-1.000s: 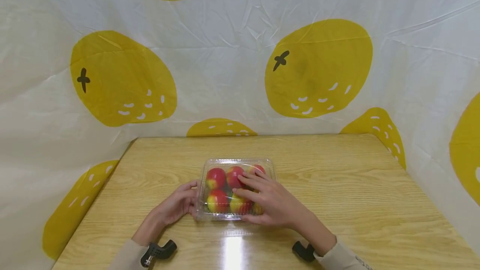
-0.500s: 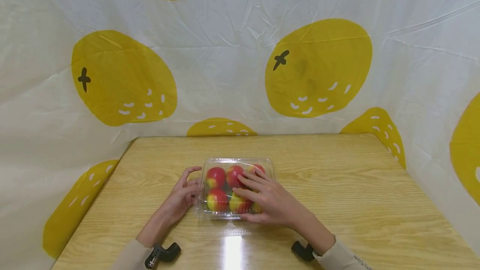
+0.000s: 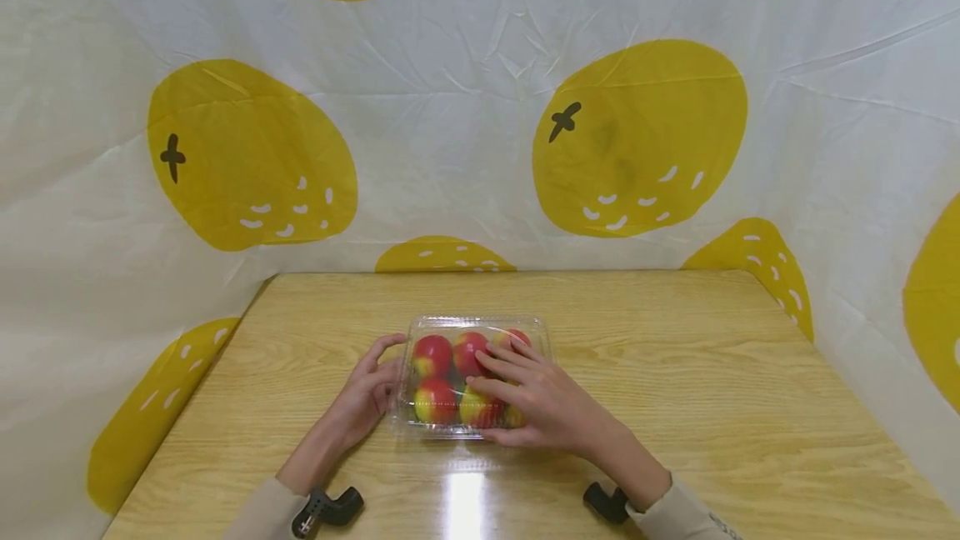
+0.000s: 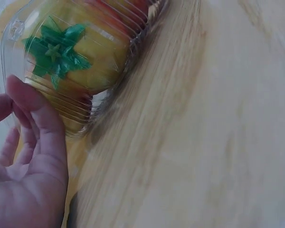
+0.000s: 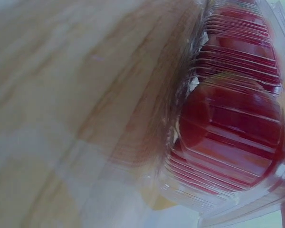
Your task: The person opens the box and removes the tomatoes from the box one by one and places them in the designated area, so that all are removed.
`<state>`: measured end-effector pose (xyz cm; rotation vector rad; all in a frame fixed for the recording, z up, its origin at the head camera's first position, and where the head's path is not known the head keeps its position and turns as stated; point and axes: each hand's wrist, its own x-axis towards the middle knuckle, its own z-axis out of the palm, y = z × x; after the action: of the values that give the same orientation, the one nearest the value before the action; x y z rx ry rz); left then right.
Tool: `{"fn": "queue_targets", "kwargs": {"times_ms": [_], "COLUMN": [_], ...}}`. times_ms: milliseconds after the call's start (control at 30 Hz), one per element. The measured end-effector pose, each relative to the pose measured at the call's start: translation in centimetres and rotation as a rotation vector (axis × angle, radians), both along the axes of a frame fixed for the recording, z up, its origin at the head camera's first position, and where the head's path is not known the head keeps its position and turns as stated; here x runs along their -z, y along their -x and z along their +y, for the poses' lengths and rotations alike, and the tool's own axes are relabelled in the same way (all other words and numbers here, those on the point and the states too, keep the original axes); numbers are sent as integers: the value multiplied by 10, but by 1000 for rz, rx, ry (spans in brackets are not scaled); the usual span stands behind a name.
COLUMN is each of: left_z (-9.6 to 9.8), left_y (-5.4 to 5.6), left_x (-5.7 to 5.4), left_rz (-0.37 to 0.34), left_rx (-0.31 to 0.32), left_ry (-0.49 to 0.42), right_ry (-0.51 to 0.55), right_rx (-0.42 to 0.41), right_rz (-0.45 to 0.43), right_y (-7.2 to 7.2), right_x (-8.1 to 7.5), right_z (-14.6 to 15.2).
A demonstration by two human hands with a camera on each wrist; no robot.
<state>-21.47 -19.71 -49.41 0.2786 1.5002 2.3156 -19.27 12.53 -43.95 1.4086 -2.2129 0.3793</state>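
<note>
A clear plastic clamshell box (image 3: 480, 322) stands on the table with several red and yellow apples (image 3: 433, 355) inside. Its lid looks closed. At its left rim is my left hand (image 3: 358, 398), fingers bent and apart, the fingertips near or touching the edge. In the left wrist view the thumb (image 4: 40, 114) reaches the rim beside a green leaf-shaped piece (image 4: 59, 52) under the plastic. My right hand (image 3: 543, 402) rests on the right part of the lid, fingers spread, thumb at the front edge. The right wrist view shows the ribbed side wall with an apple (image 5: 232, 128) behind it.
The wooden table (image 3: 712, 373) reaches to a white cloth (image 3: 442, 148) printed with big yellow fruit, hanging at the back and sides. Black wrist mounts (image 3: 330, 511) sit at both cuffs. A bright reflection lies on the table in front of the box.
My left hand has shifted slightly up and away from me along the box's left rim, its index finger lifting outward. The right hand and the box stay nearly still.
</note>
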Motion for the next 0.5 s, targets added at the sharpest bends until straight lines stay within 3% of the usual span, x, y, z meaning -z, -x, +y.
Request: {"fn": "queue_targets", "kwargs": {"times_ms": [233, 500], "left_z": [-1, 1], "left_y": [0, 0], "left_x": [1, 4], "left_rz": [-20, 2], "left_rx": [63, 30], "left_ry": [-51, -7], "right_ry": [-21, -39], "right_rx": [-3, -11], "right_rz": [14, -25], "right_y": [0, -3], "right_x": [-1, -4], "right_z": [0, 3]}}
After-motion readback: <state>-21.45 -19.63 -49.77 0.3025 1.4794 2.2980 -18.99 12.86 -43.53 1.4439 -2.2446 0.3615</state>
